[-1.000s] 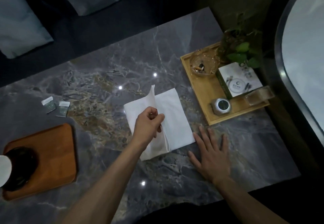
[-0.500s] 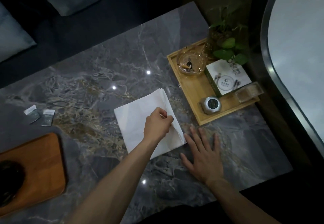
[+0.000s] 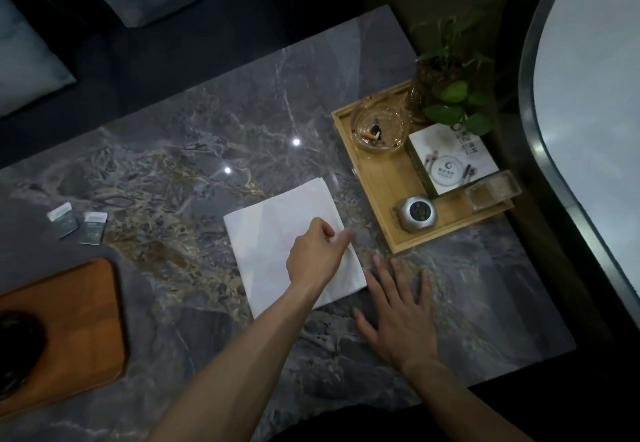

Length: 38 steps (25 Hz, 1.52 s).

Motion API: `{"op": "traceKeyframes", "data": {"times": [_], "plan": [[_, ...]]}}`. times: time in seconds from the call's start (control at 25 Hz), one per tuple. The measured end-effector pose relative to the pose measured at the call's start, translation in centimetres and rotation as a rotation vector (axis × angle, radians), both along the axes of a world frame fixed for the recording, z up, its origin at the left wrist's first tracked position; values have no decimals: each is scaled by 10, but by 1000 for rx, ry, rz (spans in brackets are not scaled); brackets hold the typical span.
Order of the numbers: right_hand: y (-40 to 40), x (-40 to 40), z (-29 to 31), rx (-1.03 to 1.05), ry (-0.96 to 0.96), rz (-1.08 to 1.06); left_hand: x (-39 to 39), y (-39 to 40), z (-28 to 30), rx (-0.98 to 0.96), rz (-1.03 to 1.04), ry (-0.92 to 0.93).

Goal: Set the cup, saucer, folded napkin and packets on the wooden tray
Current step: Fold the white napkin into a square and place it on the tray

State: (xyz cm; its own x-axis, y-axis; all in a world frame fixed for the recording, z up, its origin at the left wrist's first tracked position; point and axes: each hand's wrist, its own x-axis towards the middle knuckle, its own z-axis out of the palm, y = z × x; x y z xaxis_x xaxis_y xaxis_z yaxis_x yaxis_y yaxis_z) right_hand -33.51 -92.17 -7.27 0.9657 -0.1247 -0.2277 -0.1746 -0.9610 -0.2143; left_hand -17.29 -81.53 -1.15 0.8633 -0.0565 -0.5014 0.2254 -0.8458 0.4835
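A white napkin (image 3: 273,234) lies folded flat on the marble table (image 3: 207,137). My left hand (image 3: 317,254) rests over its right side, fingers pinched on the right edge. My right hand (image 3: 398,313) lies flat on the table, fingers spread, just right of the napkin's near corner and holding nothing. Two small packets (image 3: 64,220) (image 3: 92,228) lie side by side at the left. The dark wooden tray (image 3: 86,320) sits at the near left with a dark saucer (image 3: 17,344) on it, cut off by the frame edge. No cup is in view.
A light wooden tray (image 3: 381,178) at the right holds a glass ashtray (image 3: 379,128), a white box (image 3: 453,161), a round silver device (image 3: 415,213), a clear holder (image 3: 491,190) and a potted plant (image 3: 450,95). Cushions lie beyond the table's far edge.
My left hand carried the lifted napkin flap over to the right and laid it down, so the napkin now lies folded. My right hand stayed flat. The view shifted right.
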Motion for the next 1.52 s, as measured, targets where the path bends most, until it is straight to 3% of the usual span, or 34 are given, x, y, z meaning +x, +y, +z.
{"op": "traceKeyframes", "data": {"times": [0.08,0.16,0.24,0.32,0.4,0.52,0.76,1.04,1.16,1.24,1.4,1.52], "plan": [[0,0,0,12,-13,1,-1,16,2,-61,18,-48],[0,-1,-1,24,-34,-1,1,45,3,-55,20,-208],[1,-1,-2,29,-49,1,10,83,4,42,-17,-373],[2,-1,-3,21,-54,6,32,118,2,198,-13,-425],[1,-2,-3,12,-58,11,55,141,3,276,24,-355],[0,-2,-4,-18,-54,15,82,156,0,198,-74,-212],[1,-1,-2,-72,-20,23,105,159,-3,36,-97,-210],[3,-2,-2,-94,-37,12,130,177,-5,87,-369,-83],[2,-1,0,-98,-41,12,100,166,2,211,-351,-392],[2,-1,1,-106,-42,12,57,157,10,143,-395,-563],[2,-1,2,-105,-28,10,-37,166,0,54,-737,-513],[3,-1,3,-113,-15,9,-64,183,-14,83,-788,-550]]}}
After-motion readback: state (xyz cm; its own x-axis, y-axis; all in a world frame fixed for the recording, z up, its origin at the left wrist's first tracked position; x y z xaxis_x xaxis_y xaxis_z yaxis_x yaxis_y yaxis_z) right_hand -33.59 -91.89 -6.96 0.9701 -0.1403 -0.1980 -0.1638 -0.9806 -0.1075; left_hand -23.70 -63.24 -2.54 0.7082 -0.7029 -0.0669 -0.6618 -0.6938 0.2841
